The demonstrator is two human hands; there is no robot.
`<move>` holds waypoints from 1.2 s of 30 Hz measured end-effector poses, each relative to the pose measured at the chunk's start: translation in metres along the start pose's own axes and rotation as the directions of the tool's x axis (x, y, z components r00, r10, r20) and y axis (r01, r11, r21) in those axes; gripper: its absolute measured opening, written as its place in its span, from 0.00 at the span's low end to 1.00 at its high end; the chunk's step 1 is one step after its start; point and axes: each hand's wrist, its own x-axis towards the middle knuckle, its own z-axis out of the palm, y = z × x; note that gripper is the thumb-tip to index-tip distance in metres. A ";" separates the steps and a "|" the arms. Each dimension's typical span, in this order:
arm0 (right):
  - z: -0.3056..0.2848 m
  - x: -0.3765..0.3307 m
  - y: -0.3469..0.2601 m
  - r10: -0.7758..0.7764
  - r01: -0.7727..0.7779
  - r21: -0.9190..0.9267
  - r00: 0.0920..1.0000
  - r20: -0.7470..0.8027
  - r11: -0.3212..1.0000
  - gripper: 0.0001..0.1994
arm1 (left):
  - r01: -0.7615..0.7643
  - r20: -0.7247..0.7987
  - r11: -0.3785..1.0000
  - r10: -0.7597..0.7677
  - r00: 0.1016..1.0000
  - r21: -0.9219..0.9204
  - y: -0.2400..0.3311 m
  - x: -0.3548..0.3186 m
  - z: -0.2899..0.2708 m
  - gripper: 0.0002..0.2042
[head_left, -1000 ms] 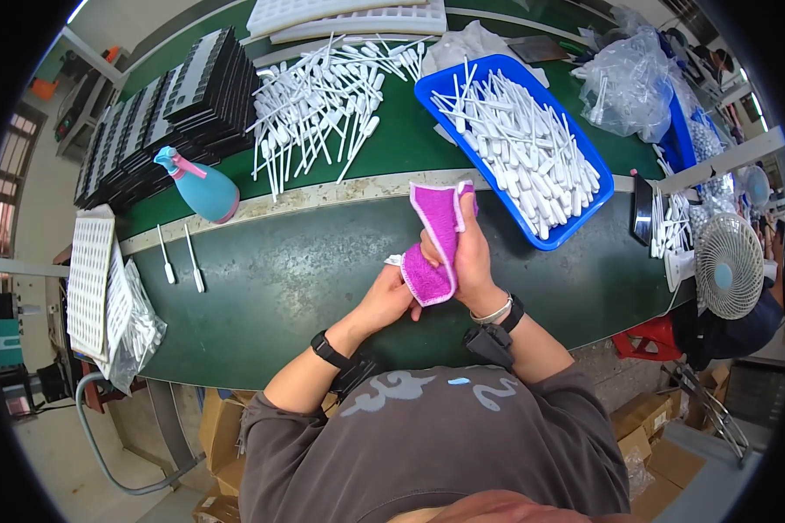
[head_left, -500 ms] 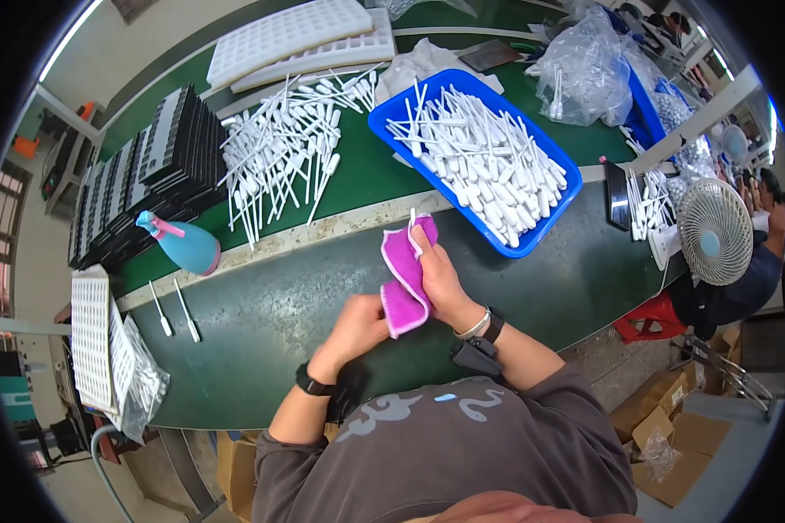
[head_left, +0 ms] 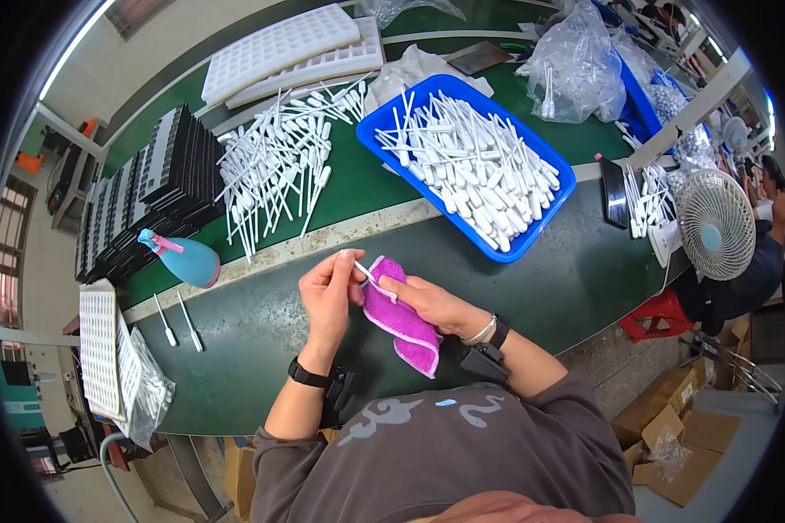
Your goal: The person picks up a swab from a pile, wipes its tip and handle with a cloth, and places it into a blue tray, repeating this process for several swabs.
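A magenta cloth (head_left: 403,328) with pale edging is gripped in my right hand (head_left: 434,305), its thumb pressing down on top and a loose end hanging toward me. Out of the cloth's upper left sticks a thin white plastic stem (head_left: 364,272). My left hand (head_left: 327,292) pinches that stem between thumb and fingers; the rest of the piece is hidden. Beyond my hands a blue tray (head_left: 380,145) holds a heap of white pieces (head_left: 484,174), each a thin stem with a thicker end. Two similar white pieces (head_left: 190,324) lie apart on the left.
A loose pile of white pieces (head_left: 275,166) lies beside stacked black trays (head_left: 148,187). Near them stands a teal spray bottle (head_left: 190,261). White perforated boards (head_left: 279,52) lie at the back. A white fan (head_left: 715,225) and a dark phone-like slab (head_left: 615,193) are at right.
My left hand has moved up from the cloth's lower edge to the white stem. My right hand and the cloth have come lower and turned, so the stem now points up and left.
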 end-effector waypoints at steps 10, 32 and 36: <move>-0.008 -0.002 0.007 -0.362 0.353 -0.097 0.928 -0.086 0.930 0.18 | -0.128 -0.169 0.987 0.111 0.979 -0.092 -0.004 0.024 0.024 0.13; -0.019 -0.010 -0.007 -0.495 0.243 -0.779 0.863 -0.098 0.578 0.13 | -0.025 -0.206 0.992 0.000 0.979 -0.122 -0.005 0.082 0.003 0.12; -0.015 -0.010 -0.016 -0.513 0.282 -0.580 0.811 -0.282 0.764 0.13 | 0.014 -0.116 0.989 -0.031 0.993 -0.146 0.005 0.101 0.020 0.12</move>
